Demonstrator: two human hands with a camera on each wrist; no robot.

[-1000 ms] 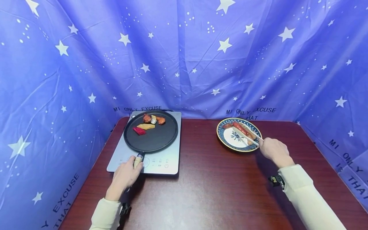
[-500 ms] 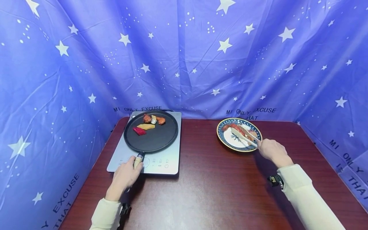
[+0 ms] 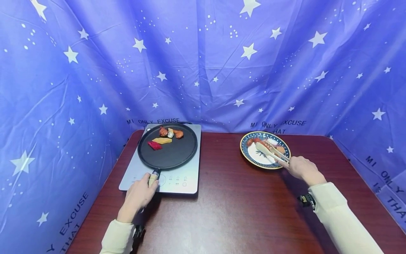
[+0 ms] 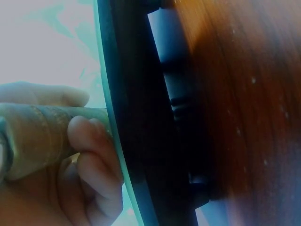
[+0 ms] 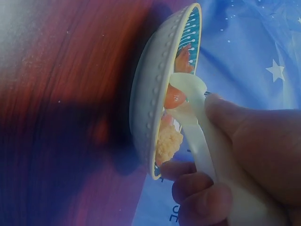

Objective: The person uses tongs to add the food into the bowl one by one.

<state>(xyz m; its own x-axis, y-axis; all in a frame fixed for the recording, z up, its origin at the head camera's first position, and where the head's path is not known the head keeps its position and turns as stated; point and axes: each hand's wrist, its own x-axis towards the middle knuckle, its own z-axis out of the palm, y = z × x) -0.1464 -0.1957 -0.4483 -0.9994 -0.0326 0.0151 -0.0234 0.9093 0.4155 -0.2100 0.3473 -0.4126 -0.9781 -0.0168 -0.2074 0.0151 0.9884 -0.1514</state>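
Note:
My left hand [image 3: 139, 193] grips the handle [image 4: 40, 134] of a round black frying pan [image 3: 172, 155]. In the pan lie red and yellow slices [image 3: 161, 140] and several browned food pieces [image 3: 178, 134]. My right hand [image 3: 305, 169] holds cream-coloured tongs [image 5: 202, 141] over a blue-and-white patterned plate [image 3: 248, 158]. The tong tips are down inside the plate, around a reddish sausage [image 5: 176, 97]. How firmly they pinch it I cannot tell. A crumbly golden piece [image 5: 168, 141] sits near the plate's rim beside the tongs.
Under the pan is a silver induction cooktop [image 3: 130, 176] with touch controls, at the left of the dark red wooden table [image 3: 228, 197]. A blue star-patterned curtain [image 3: 203, 63] encloses the back and sides.
The tongs have turned in the right hand and now cover more of the sausage. The white and golden pieces at the plate's right side show more. The left hand and pan keep still.

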